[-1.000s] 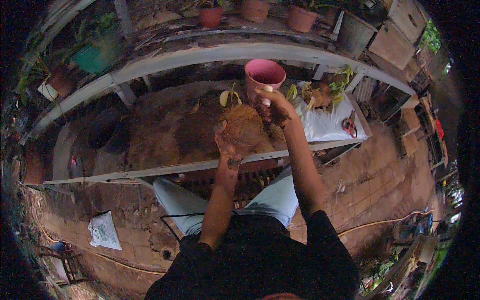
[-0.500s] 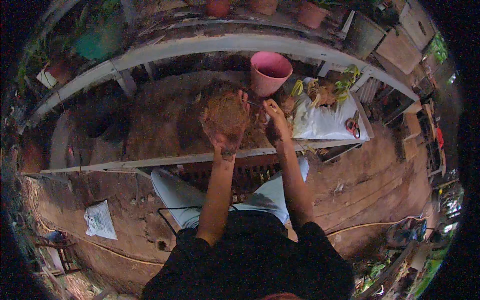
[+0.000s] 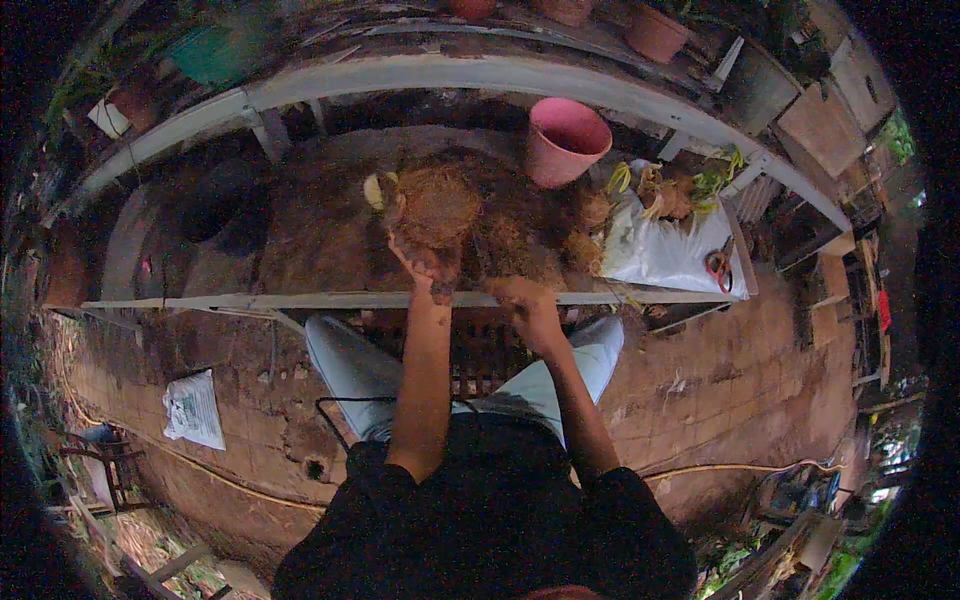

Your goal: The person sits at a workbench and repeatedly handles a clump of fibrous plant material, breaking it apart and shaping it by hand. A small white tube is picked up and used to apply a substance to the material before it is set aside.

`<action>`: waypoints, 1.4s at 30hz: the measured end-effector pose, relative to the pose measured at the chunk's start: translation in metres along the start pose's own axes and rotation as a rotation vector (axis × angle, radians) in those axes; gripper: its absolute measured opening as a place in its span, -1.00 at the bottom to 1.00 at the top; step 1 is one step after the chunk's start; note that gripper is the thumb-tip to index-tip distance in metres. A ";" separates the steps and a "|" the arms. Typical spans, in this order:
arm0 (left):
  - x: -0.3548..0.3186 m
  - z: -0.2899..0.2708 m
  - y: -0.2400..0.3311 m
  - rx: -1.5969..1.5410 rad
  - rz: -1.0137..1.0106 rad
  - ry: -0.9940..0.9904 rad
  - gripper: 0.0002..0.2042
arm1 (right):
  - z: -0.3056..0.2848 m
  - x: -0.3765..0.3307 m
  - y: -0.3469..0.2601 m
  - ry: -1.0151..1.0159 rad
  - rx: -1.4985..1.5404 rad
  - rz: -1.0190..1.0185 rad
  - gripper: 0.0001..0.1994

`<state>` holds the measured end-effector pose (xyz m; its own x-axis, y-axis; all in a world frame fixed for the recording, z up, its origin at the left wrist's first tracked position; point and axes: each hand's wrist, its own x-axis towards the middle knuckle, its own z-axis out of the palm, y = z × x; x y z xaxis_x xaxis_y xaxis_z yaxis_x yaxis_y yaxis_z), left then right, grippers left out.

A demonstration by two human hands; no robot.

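Observation:
A round ball of brown coir-like fibre rests in my left hand over the table, with the fingers curled up around its near and left sides. A pale yellow-green leaf sticks out at the ball's left. My right hand is at the table's front edge, apart from the ball, its fingers pinched together. Whatever they hold is too small to make out. Loose brown fibre lies on the tabletop between the hands and farther right.
Behind to the right stands a pink pot. A white plastic sack lies on the table's right, bearing red-handled scissors and leafy plants with brown roots. A raised pale rail runs along the back.
My right hand has drawn back from beside the ball to the table's front edge. The ball has turned in my left hand, and the pale leaf now shows.

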<state>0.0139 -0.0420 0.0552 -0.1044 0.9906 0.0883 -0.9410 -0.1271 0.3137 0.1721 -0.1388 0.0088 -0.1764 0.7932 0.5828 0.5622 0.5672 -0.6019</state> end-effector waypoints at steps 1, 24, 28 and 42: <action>0.014 -0.029 -0.005 -0.003 -0.018 0.006 -0.52 | -0.007 0.003 -0.018 -0.126 -0.083 -0.031 -0.79; -0.030 0.055 0.014 1.332 -0.411 -0.921 -0.14 | -0.146 0.136 -0.088 -0.284 -0.084 -0.169 -0.79; -0.046 0.039 0.014 1.325 -0.251 -0.838 -0.17 | -0.144 0.136 -0.083 -0.181 -0.021 -0.122 -0.78; -0.043 0.027 -0.041 -0.443 -0.553 -0.321 -0.21 | -0.091 0.116 -0.019 0.139 0.598 0.348 -0.77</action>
<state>0.0654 -0.0807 0.0641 0.4522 0.8325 0.3201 -0.8773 0.4799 -0.0088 0.2146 -0.0777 0.1378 0.0597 0.9376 0.3426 0.0200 0.3420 -0.9395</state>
